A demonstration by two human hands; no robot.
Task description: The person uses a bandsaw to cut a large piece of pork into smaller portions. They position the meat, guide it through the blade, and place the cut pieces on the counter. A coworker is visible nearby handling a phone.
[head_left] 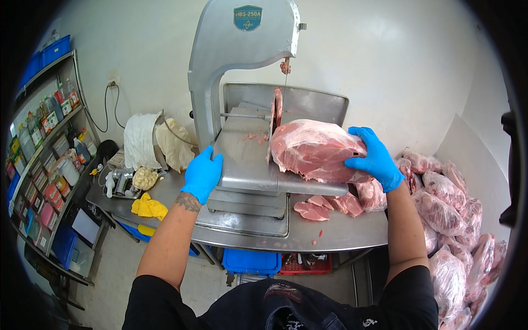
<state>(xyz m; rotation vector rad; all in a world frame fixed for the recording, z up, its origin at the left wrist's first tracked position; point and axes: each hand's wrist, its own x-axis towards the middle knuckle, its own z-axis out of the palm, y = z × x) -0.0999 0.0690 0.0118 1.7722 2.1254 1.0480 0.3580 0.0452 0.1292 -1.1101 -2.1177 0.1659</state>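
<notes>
A large joint of raw meat (pixel 313 151) lies on the steel table (pixel 236 159) of a band saw (pixel 206 71), against an upright guide plate. My right hand (pixel 377 159), in a blue glove, grips the joint's right end with thumb and fingers apart around it. My left hand (pixel 202 173), also gloved, is at the saw table's left edge, thumb spread from the fingers and holding nothing visible. Behind the joint, a thin meat slice (pixel 278 105) stands upright near the blade (pixel 285 82). Small meat scraps (pixel 256 136) lie left of the plate.
Cut meat pieces (pixel 313 210) lie on the steel bench (pixel 352 231) below the saw table. Plastic-wrapped meat (pixel 445 203) is piled at the right. A yellow cloth (pixel 149 207) and a white cloth (pixel 142 140) are at the left, near a loaded shelf (pixel 47 132). A blue bin (pixel 251 261) stands underneath.
</notes>
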